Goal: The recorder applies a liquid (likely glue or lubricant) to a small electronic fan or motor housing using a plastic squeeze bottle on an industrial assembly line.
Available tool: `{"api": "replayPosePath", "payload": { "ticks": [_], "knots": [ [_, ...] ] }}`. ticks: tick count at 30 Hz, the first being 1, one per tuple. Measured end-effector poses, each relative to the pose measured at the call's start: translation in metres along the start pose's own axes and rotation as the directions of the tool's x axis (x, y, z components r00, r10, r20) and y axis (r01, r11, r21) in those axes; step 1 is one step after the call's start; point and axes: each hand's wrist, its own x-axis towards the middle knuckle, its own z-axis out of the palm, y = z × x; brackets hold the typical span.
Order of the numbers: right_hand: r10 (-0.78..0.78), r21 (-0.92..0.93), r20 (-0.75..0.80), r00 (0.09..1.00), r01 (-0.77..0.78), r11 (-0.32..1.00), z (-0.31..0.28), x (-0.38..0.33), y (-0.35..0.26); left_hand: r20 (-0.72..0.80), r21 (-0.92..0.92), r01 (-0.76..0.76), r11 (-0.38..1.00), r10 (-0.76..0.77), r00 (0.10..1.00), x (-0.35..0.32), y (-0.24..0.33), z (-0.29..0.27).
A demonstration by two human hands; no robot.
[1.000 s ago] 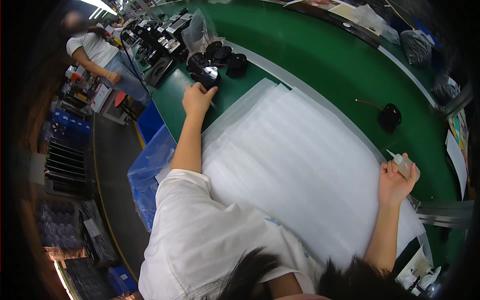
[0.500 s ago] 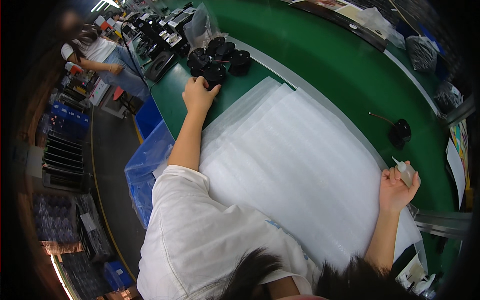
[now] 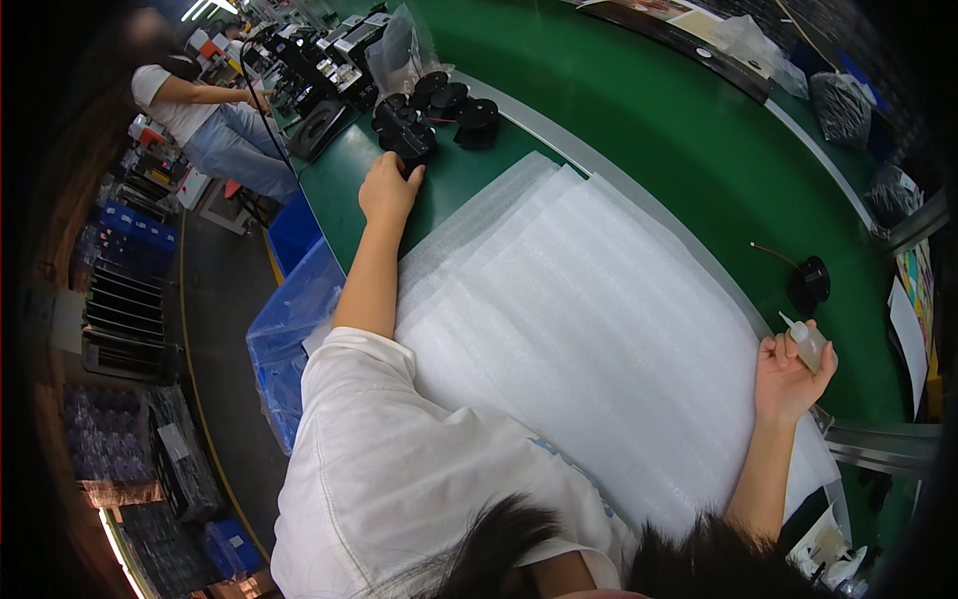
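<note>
At the far left of the bench my left hand (image 3: 387,190) has its fingers closed on a black round part (image 3: 418,153), and part of the grip is hidden behind the hand. Several similar black round parts (image 3: 477,118) stand close around it on the green surface. In my right hand (image 3: 793,377) is a small translucent dropper bottle (image 3: 809,349) with a pointed nozzle tilted up to the left. Just beyond that hand, a lone black round part (image 3: 810,283) with a thin wire sits on the green belt. White foam sheets (image 3: 589,339) lie stacked between my arms.
Past the parts are a clear plastic bag (image 3: 401,55) and dark machinery (image 3: 317,75). A metal rail (image 3: 544,130) separates the bench from the green belt (image 3: 639,110). A blue bin with plastic (image 3: 289,334) stands left of my arm. A person (image 3: 205,110) stands at the upper left.
My left hand has shifted slightly left with the black round part. The lone wired part on the belt has moved right and nearer. The person in the background now reaches toward the machinery.
</note>
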Motion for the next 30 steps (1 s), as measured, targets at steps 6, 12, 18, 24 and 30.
{"api": "replayPosePath", "payload": {
  "ticks": [6, 12, 18, 24, 30],
  "knots": [
    [0.002, -0.010, 0.027, 1.000, -0.002, 1.000, -0.003, 0.000, -0.001, 0.075, -0.013, 0.062, 0.998, -0.061, 0.995, -0.001, 0.005, -0.003],
    [0.010, 0.005, -0.011, 1.000, -0.010, 1.000, -0.002, -0.001, -0.001, 0.103, -0.033, 0.080, 0.996, -0.076, 0.992, 0.001, 0.001, 0.002],
    [0.012, -0.009, 0.035, 0.999, -0.012, 1.000, -0.003, 0.000, -0.001, -0.011, -0.103, -0.051, 0.993, 0.050, 0.999, 0.007, -0.011, 0.013],
    [0.014, -0.014, 0.072, 0.997, -0.013, 1.000, -0.004, 0.001, 0.000, 0.034, -0.328, -0.041, 0.944, 0.056, 0.998, 0.015, -0.022, 0.022],
    [0.004, -0.021, 0.044, 0.999, -0.003, 1.000, -0.002, -0.001, 0.000, -0.091, -0.381, -0.091, 0.920, 0.060, 0.994, 0.015, -0.029, 0.026]
  ]
}}
